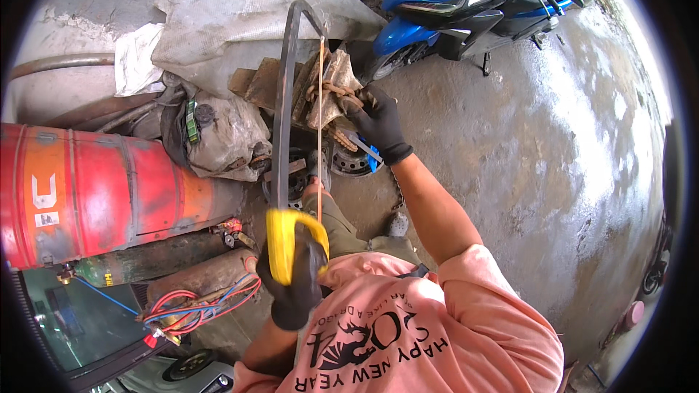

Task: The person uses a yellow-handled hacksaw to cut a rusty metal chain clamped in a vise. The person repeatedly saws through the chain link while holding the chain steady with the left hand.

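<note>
In the head view my left hand (298, 291), in a dark glove, is closed round the yellow handle of a hacksaw (285, 116). The saw's black frame points away from me, and its thin blade runs along the right side of the frame, across a rusty chain (333, 89). That chain lies over a worn metal block (339, 69) on a rusty stand. My gloved right hand (380, 127) is closed at the chain's right end, beside the block. Another length of chain hangs below. Whether the blade touches a link I cannot tell.
Left of me lie a red and orange drum (95, 193), a green gas cylinder (156, 256) and coiled red and blue hoses (200, 309). A blue motorbike (459, 7) stands at the far right. Wheel rims (351, 162) sit beneath the stand, near my feet.
</note>
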Tool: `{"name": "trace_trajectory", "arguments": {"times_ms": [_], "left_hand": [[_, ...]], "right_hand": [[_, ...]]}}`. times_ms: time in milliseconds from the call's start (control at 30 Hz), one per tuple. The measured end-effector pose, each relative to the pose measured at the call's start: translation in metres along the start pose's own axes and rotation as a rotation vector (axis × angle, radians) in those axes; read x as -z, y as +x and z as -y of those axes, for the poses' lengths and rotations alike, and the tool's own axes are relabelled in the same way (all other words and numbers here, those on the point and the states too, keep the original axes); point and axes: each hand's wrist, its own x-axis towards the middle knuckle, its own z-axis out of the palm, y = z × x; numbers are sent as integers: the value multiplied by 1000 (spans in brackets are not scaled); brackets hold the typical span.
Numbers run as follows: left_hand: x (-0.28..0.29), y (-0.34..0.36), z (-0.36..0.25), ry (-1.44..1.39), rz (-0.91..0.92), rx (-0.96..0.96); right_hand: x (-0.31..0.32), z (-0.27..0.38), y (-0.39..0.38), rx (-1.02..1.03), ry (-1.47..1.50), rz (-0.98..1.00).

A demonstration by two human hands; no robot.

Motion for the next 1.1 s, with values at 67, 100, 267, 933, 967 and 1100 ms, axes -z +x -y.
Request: {"name": "trace_trajectory", "arguments": {"times_ms": [67,100,267,933,967,1100], "left_hand": [[-9,36,10,339,19,-371],[-14,47,15,408,5,-444],[16,22,56,212,69,-142],[25,-33,1,-219,-93,138],[27,-32,2,-234,-72,152],[-13,54,6,-49,-34,-36]], "right_hand": [[-5,2,0,-10,19,-1],[-5,4,3,-11,25,-2],[-6,-1,6,1,120,64],[-3,-1,2,86,32,-47],[0,-1,-1,57,43,-51],[-8,-1,3,6,66,-8]]}}
